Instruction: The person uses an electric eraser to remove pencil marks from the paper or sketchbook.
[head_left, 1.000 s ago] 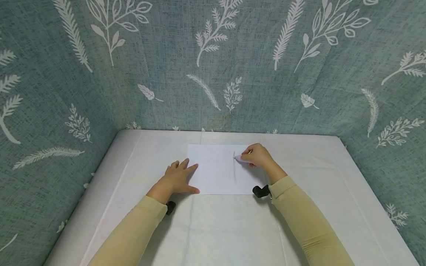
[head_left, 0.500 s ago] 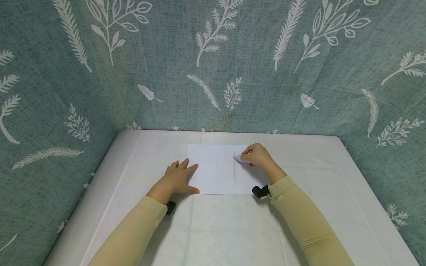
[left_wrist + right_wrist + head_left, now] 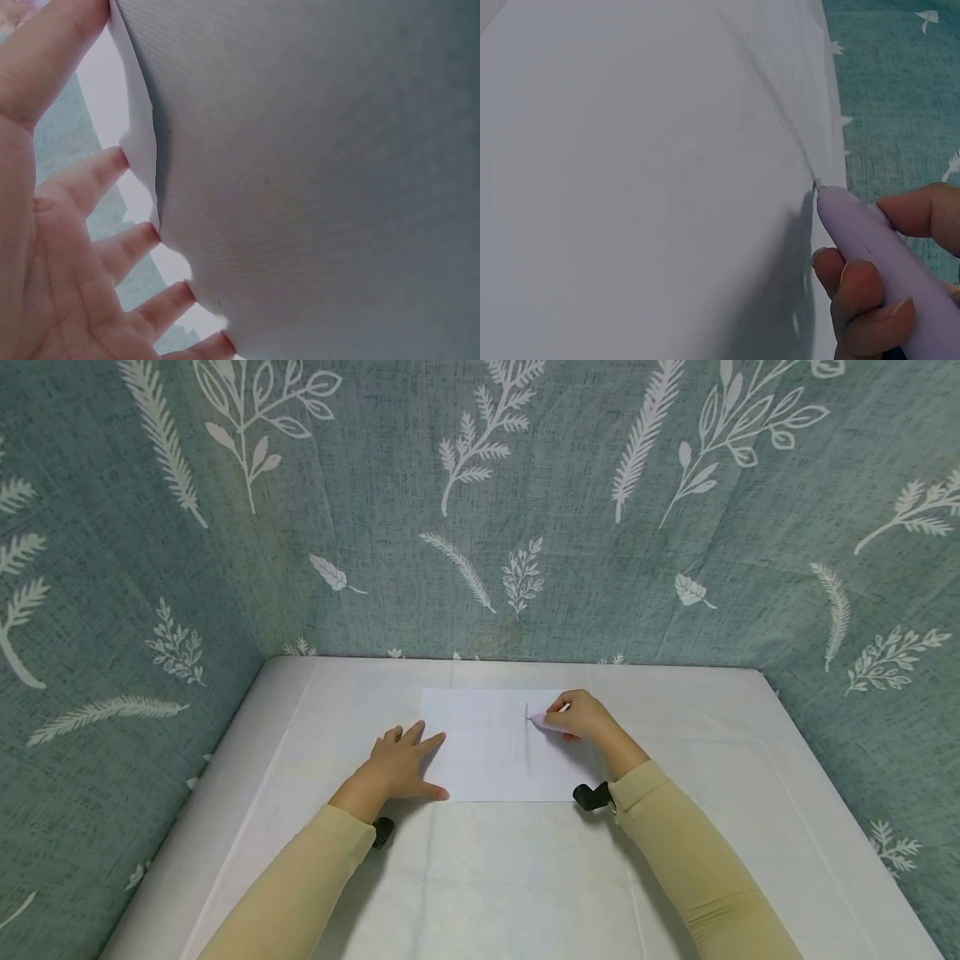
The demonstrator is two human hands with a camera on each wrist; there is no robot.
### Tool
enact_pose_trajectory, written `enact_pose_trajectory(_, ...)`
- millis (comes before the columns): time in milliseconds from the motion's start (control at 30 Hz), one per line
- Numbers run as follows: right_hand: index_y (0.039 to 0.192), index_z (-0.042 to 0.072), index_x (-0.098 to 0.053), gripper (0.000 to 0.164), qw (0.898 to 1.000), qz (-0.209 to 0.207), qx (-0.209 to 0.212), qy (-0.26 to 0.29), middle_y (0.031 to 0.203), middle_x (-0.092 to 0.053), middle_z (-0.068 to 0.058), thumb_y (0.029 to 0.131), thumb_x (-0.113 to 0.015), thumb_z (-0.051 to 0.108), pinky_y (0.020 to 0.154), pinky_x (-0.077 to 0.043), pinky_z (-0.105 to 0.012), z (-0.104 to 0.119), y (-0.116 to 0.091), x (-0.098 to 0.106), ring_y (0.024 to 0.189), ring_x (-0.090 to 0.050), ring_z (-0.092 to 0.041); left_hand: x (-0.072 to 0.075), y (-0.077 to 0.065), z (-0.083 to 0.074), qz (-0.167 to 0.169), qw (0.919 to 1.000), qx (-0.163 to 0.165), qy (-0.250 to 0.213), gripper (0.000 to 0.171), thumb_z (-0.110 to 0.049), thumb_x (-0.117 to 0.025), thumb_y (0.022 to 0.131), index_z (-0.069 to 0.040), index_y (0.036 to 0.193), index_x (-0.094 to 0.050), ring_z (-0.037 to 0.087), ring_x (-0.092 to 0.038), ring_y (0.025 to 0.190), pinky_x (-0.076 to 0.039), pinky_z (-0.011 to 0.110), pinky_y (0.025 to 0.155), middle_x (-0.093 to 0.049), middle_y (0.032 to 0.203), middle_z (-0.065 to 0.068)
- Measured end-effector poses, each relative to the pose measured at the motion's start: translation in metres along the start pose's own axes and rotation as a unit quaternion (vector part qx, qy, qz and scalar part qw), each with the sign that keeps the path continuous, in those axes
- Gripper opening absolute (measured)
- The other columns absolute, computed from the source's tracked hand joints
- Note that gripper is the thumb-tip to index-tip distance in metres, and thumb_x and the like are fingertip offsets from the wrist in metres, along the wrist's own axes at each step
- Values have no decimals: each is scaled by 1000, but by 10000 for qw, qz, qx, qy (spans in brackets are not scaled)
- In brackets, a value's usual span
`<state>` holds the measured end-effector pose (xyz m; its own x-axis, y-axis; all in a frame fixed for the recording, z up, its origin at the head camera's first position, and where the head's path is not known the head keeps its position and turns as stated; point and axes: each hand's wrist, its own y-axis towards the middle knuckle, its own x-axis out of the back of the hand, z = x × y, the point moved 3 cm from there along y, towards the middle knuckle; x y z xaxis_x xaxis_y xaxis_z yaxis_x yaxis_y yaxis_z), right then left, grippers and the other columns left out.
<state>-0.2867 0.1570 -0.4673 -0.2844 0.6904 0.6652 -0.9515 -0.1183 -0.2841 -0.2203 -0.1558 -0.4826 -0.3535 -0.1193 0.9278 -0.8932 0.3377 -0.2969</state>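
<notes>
A white sheet of paper (image 3: 480, 747) lies on the white-covered table with a grey line (image 3: 528, 752) running down its right half. My right hand (image 3: 590, 720) grips a lavender electric eraser (image 3: 881, 262), thumb and fingers curled round its thick barrel. Its small whitish tip (image 3: 818, 182) is right at the line, in the line's upper part. My left hand (image 3: 401, 766) rests spread at the paper's left edge, fingers apart. In the left wrist view, the fingertips (image 3: 150, 232) of that hand lie along a wavy paper edge.
The white tablecloth (image 3: 495, 877) spreads all round the paper. Teal fabric with white leaf prints (image 3: 375, 527) hangs behind the table and at both sides. A black wrist camera (image 3: 592, 796) sits under the right cuff, another (image 3: 383, 832) by the left.
The right hand with the eraser has shifted very slightly right, staying near the same spot on the line. The left hand stays in place. The head view has tilted up a little.
</notes>
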Motion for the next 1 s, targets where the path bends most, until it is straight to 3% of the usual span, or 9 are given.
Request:
enact_pose_trajectory(667,105,6,-64,28,9996,265,23,-1,72,-68,-5,92,-69,31,56,-49,-30,-1,2,-4,57,-58,-16,0,0,2,-63,10000,7,48,104,-65,-79,73,-21,157,-35,55,-20,144,-21,70,112,-20,163,22)
enact_pose_trajectory(1000,105,5,-66,25,9999,90,54,61,73,-68,-7,92,-69,27,55,-47,-30,-1,0,-3,58,-58,-17,1,-2,0,-49,10000,-23,27,104,-64,-78,74,-20,157,-35,55,-20,144,-21,70,112,-20,163,23)
